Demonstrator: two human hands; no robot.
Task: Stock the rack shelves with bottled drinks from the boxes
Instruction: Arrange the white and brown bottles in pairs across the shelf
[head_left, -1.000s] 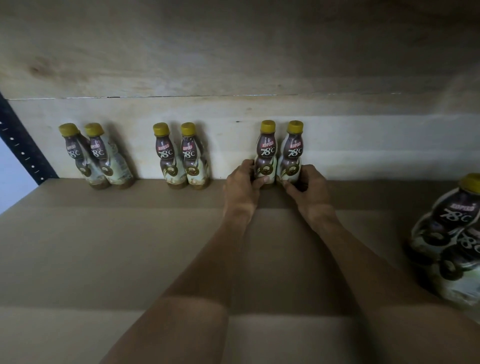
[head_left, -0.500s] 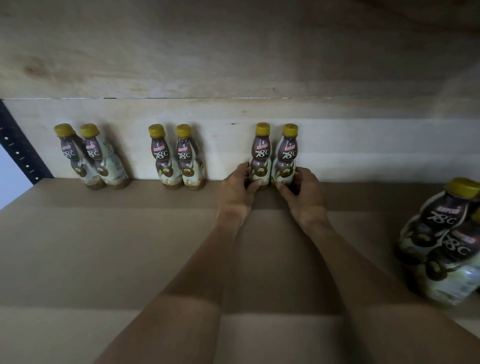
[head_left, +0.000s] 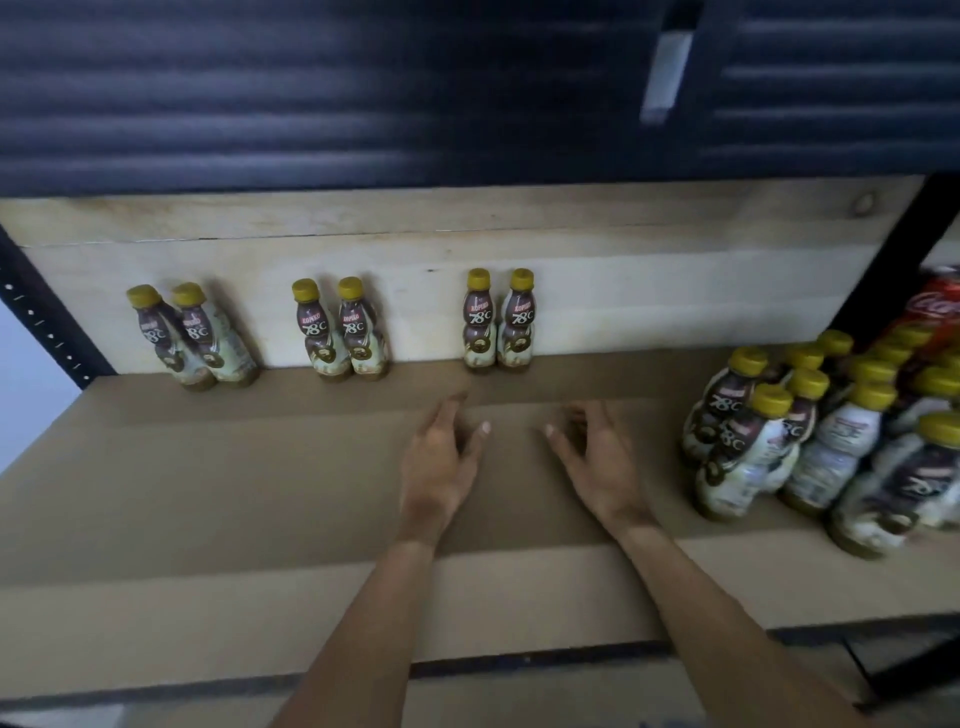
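- Bottle pair (head_left: 497, 319) stood upright against back board (head_left: 415, 270) on shelf (head_left: 208, 493), beyond both hands' fingertips, untouched.
- Left hand (head_left: 441, 457), right hand (head_left: 597, 462) were empty, fingers loosely spread.
- Middle pair (head_left: 340, 330), left pair (head_left: 195, 338) leftward; bottle cluster (head_left: 779, 441) crowded right.

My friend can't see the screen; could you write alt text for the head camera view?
A person's left hand and right hand hover open and empty over a shelf. Three pairs of yellow-capped bottles stand against the back board; a cluster of matching bottles stands at the right.
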